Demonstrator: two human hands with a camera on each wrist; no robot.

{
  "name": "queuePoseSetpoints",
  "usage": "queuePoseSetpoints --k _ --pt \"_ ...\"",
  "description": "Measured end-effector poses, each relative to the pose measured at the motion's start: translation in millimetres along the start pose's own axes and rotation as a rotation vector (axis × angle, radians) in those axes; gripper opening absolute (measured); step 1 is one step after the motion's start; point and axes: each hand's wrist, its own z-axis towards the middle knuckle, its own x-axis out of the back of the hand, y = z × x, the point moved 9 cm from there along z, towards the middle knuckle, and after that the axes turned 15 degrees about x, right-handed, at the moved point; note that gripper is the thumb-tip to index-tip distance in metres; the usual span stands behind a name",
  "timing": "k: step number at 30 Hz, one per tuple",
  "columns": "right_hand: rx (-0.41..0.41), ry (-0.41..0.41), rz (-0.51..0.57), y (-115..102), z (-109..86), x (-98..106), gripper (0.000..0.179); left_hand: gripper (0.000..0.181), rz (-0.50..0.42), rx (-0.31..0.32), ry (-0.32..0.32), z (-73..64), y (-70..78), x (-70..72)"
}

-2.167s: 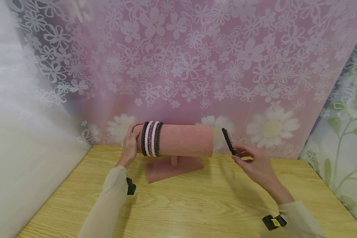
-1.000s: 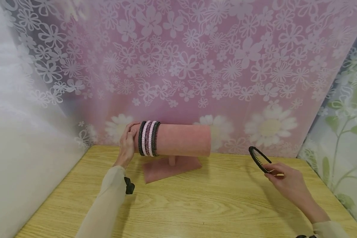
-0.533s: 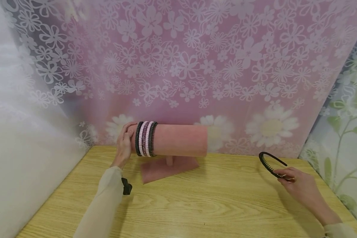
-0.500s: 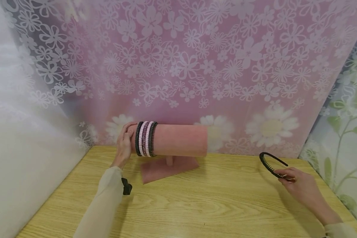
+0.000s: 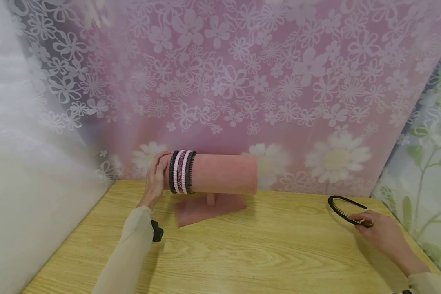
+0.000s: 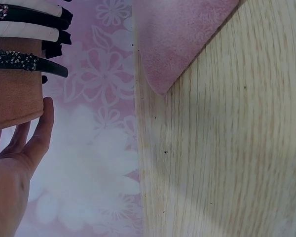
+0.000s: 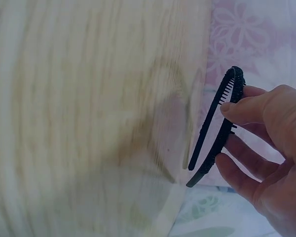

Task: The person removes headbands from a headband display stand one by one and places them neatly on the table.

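A pink velvety headband stand (image 5: 224,173) has a horizontal roll on a short post and a flat base (image 5: 211,210). Several headbands (image 5: 181,172), black, white and glittery, sit side by side round the roll's left part. My left hand (image 5: 154,177) holds the roll's left end, its fingertips at the edge in the left wrist view. Far to the right, my right hand (image 5: 384,232) pinches a black toothed headband (image 5: 338,211) between thumb and fingers. In the right wrist view this headband (image 7: 227,126) shows comb teeth inside and a textured outer face, its two ends pointing away from the palm.
Both hands are above a light wood-grain table (image 5: 242,257). Behind it hangs a pink floral backdrop (image 5: 220,81); a white sheet (image 5: 33,163) closes the left side and a leafy-print one (image 5: 433,175) the right.
My right hand has carried the black headband rightward and down, away from the roll's right end, turning it flatter. My left hand stays at the roll's left end.
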Motion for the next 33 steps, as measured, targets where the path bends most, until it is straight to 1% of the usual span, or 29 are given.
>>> queuePoseSetpoints --k 5,12,17,22,24,28,31,33 --pt "-0.031 -0.045 0.022 12.2 -3.3 -5.4 0.022 0.035 0.008 -0.011 0.004 -0.8 0.1 0.2" --pt "-0.054 -0.075 0.028 30.3 -7.3 -8.2 0.020 0.036 0.004 0.008 -0.004 0.4 -2.2 -0.2" --pt "-0.076 -0.131 0.029 40.4 -11.2 -11.5 0.019 0.036 0.015 0.006 -0.004 0.2 -1.7 -0.7" --pt "-0.070 -0.116 0.016 45.8 -14.6 -9.1 0.019 0.036 0.014 0.002 -0.003 -0.8 -0.8 -0.9" --pt "-0.055 -0.085 -0.006 47.0 -15.9 -6.1 0.020 0.035 0.014 -0.001 -0.001 -1.2 -0.6 -0.6" --pt "-0.079 -0.095 0.000 53.0 -20.2 -6.3 0.020 0.035 0.015 -0.004 0.001 -1.3 -0.4 -0.2" --pt "-0.102 -0.120 0.009 57.1 -23.3 -8.0 0.020 0.035 0.010 -0.002 0.000 -0.9 -0.5 -0.1" --pt "-0.095 -0.121 0.000 57.9 -24.2 -7.8 0.021 0.035 0.006 0.001 -0.003 -0.6 -1.0 0.0"
